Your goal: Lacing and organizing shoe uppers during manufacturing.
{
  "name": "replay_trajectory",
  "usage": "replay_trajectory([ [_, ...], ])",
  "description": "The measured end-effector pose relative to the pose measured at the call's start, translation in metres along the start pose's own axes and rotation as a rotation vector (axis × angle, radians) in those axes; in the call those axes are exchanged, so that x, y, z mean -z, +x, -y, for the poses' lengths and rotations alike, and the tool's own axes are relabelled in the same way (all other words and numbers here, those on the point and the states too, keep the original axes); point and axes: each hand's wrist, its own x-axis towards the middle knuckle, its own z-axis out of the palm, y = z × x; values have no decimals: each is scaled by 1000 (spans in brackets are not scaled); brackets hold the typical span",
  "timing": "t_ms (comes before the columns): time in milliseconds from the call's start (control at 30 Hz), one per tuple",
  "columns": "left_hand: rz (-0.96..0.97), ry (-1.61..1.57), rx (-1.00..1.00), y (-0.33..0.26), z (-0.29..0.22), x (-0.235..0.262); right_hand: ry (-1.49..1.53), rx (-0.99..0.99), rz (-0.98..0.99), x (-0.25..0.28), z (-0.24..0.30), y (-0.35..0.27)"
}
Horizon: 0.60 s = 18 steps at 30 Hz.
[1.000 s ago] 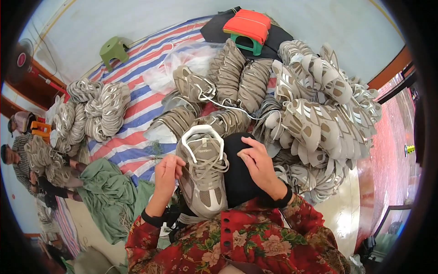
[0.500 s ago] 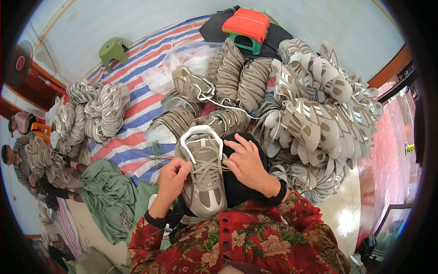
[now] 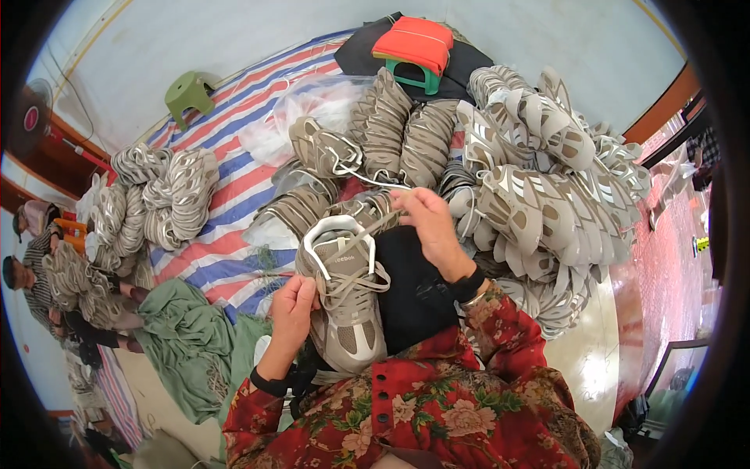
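Observation:
A beige and brown sneaker (image 3: 351,332) with a white collar lining rests on my lap, its toe toward me. Flat beige shoelaces run through its eyelets. My right hand (image 3: 430,230) is closed in a pinch on a shoelace (image 3: 363,232), which stretches up and rightward from the tongue. A loop of lace hangs at the shoe's right side. Against the left side of the shoe, my left hand (image 3: 293,313) is closed, fingertips pressed together; whatever lies between them is hidden. Black cloth (image 3: 422,289) covers my lap beside the shoe.
Bundled shoe uppers (image 3: 539,203) are heaped at the right, more (image 3: 183,195) at the left. One laced sneaker (image 3: 316,148) lies ahead on the striped sheet (image 3: 226,203). Green stools (image 3: 187,98) stand farther back. Another person (image 3: 39,285) sits at far left near green cloth (image 3: 183,336).
My right hand has moved up and away from the shoe's right side, drawing a shoelace out taut. My left hand stays by the shoe's left side, slightly lower.

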Motion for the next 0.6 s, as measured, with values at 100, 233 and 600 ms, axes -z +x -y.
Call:
replay_trajectory([
  [100, -40, -8, -4, 2, -1, 2, -251, 138, -11, 8, -5, -19],
  [233, -140, -75, -80, 32, 2, 8, -882, 638, 154, 7, -12, -60],
  [600, 433, 68, 270, 140, 30, 36, -1104, 767, 117, -19, -52, -59],
])
